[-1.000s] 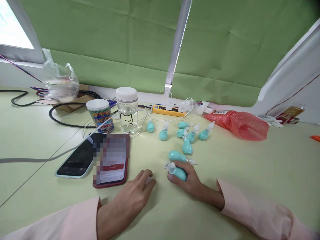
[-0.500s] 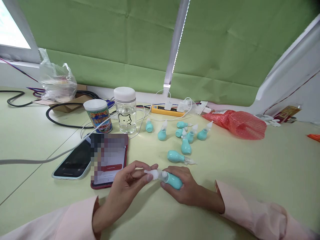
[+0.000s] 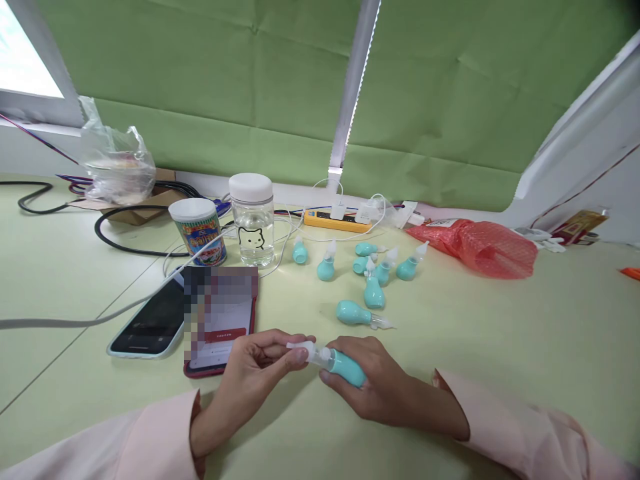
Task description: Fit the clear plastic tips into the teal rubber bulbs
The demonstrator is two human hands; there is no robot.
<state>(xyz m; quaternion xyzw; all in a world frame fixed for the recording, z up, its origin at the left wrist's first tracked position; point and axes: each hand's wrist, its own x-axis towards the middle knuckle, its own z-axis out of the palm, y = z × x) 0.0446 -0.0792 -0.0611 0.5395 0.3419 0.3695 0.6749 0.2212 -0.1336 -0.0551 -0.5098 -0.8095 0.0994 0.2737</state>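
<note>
Between my two hands is a nasal aspirator (image 3: pixel 349 367) with a turquoise bulb and a clear, whitish tip. My right hand (image 3: pixel 383 380) wraps round the bulb. With thumb and fingers my left hand (image 3: pixel 265 367) pinches the nozzle tip (image 3: pixel 306 351) at the other end, in line with the bulb. Just beyond them lies another turquoise aspirator (image 3: pixel 353 312) on its side, its clear nozzle to the right. Farther back, several more bulbs form a loose group, among them an upright aspirator (image 3: pixel 375 292) and a bulb (image 3: pixel 299 252) off to the left.
Left of my hands lie a red-cased phone (image 3: pixel 223 333) and a light-cased phone (image 3: pixel 150 323), with a white cable (image 3: pixel 115 312) across them. Behind stand a paper cup (image 3: pixel 199 233), a water bottle (image 3: pixel 253 223) and a yellow power strip (image 3: pixel 336 221). Red bubble wrap (image 3: pixel 480 248) lies right.
My right hand and the bulb have shifted slightly toward me and turned a little. The left hand keeps its pinch on the nozzle tip. The view has moved slightly.
</note>
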